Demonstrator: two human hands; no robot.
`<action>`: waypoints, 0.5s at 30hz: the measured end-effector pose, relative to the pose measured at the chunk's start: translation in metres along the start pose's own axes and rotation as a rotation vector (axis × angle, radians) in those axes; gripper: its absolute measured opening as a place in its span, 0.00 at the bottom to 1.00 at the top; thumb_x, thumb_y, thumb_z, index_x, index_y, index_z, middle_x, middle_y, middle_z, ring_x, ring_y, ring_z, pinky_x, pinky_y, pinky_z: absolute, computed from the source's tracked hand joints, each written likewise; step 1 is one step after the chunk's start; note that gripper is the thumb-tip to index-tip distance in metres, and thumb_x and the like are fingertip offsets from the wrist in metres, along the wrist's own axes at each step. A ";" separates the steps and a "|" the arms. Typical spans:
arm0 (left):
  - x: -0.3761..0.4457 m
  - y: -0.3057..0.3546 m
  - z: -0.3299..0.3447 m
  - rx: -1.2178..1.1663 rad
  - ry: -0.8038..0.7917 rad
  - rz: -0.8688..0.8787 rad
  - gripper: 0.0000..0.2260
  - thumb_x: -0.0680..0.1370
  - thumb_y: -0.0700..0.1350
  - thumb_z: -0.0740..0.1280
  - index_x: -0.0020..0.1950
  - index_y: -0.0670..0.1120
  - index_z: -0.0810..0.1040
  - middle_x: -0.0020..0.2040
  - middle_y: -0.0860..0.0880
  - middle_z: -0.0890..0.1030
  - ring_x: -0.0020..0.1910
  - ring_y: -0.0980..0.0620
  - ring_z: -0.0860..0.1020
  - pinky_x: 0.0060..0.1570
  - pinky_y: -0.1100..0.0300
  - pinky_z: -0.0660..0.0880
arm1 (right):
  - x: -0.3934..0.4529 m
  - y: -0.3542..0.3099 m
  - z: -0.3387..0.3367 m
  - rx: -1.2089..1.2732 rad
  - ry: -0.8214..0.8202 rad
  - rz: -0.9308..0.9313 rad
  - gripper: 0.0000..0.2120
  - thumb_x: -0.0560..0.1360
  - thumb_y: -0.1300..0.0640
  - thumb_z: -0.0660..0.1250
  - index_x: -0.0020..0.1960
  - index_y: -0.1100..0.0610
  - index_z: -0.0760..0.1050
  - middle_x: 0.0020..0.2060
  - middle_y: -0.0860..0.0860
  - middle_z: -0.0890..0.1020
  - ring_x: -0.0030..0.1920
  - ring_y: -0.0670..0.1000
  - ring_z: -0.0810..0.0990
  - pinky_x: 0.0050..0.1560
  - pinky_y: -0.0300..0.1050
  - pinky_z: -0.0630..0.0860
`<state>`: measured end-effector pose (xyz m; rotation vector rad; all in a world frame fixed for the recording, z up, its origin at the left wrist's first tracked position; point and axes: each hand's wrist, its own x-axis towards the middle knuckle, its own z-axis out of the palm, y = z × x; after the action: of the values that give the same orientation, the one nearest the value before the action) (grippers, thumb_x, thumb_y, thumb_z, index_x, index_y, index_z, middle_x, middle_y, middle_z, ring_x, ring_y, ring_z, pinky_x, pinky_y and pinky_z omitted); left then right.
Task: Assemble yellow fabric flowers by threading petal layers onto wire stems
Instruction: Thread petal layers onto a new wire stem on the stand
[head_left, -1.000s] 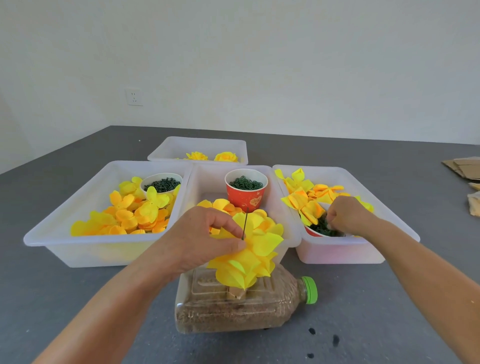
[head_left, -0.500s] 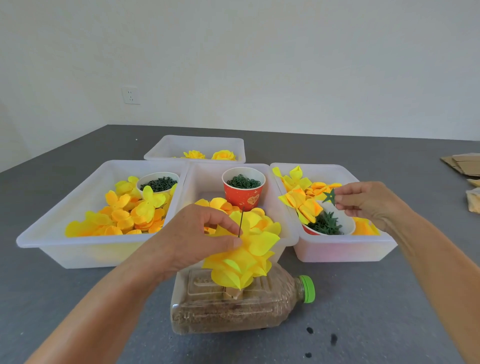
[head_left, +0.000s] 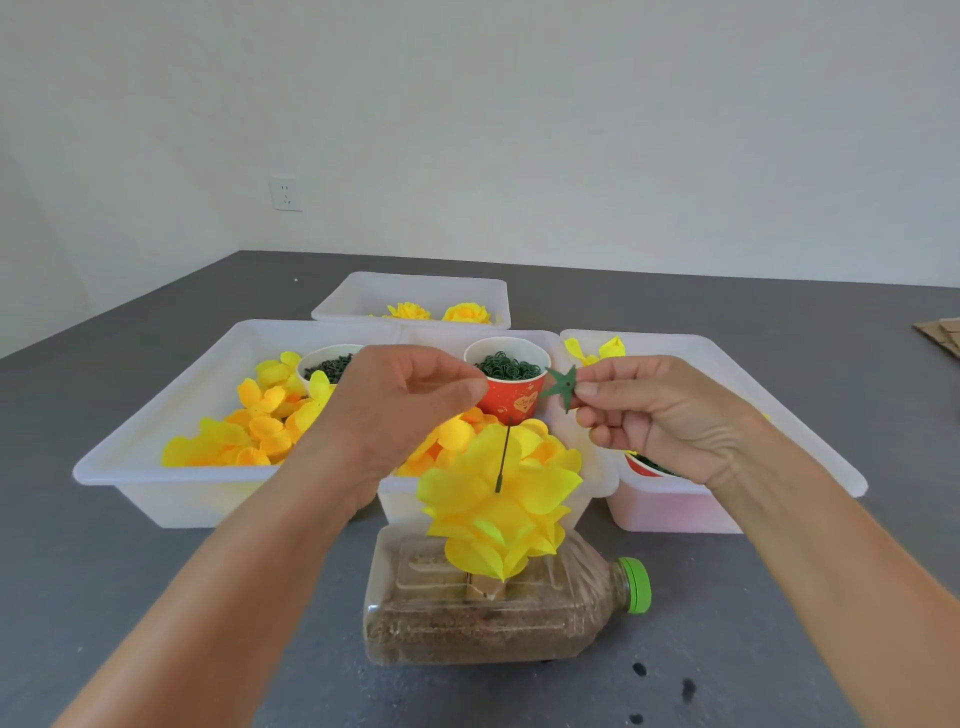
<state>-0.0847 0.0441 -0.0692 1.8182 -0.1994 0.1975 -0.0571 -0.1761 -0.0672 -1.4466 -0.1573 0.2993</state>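
Yellow fabric petal layers (head_left: 498, 499) sit stacked on the thin green wire stem (head_left: 503, 454), 2 finished yellow flowers (head_left: 439, 312) lie in the far tray, and the small green star-shaped calyx (head_left: 561, 385) pinched by the right hand (head_left: 660, 415) is not yet threaded, while the left hand (head_left: 400, 410) hovers with fingers curled, holding nothing I can make out.
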 end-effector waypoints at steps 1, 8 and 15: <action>0.001 0.001 0.002 -0.017 0.017 -0.005 0.04 0.72 0.43 0.72 0.38 0.51 0.83 0.35 0.55 0.84 0.35 0.61 0.79 0.40 0.67 0.75 | 0.000 -0.001 0.006 0.005 -0.017 0.003 0.11 0.59 0.63 0.70 0.41 0.62 0.77 0.31 0.54 0.83 0.27 0.46 0.80 0.28 0.37 0.77; 0.003 0.013 0.012 -0.025 0.004 -0.054 0.11 0.71 0.55 0.70 0.39 0.48 0.85 0.39 0.48 0.85 0.37 0.59 0.77 0.44 0.60 0.72 | -0.003 -0.007 0.025 -0.006 -0.119 -0.015 0.07 0.58 0.62 0.71 0.37 0.59 0.80 0.29 0.53 0.82 0.27 0.46 0.80 0.29 0.37 0.77; 0.001 0.016 0.010 -0.096 -0.046 -0.143 0.09 0.64 0.50 0.75 0.38 0.46 0.85 0.37 0.49 0.84 0.36 0.61 0.78 0.45 0.59 0.74 | -0.005 -0.008 0.032 -0.060 -0.195 -0.017 0.07 0.59 0.62 0.70 0.38 0.58 0.80 0.29 0.52 0.82 0.28 0.46 0.81 0.29 0.35 0.77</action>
<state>-0.0875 0.0307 -0.0568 1.7344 -0.1087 0.0442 -0.0700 -0.1475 -0.0548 -1.4738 -0.3390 0.4242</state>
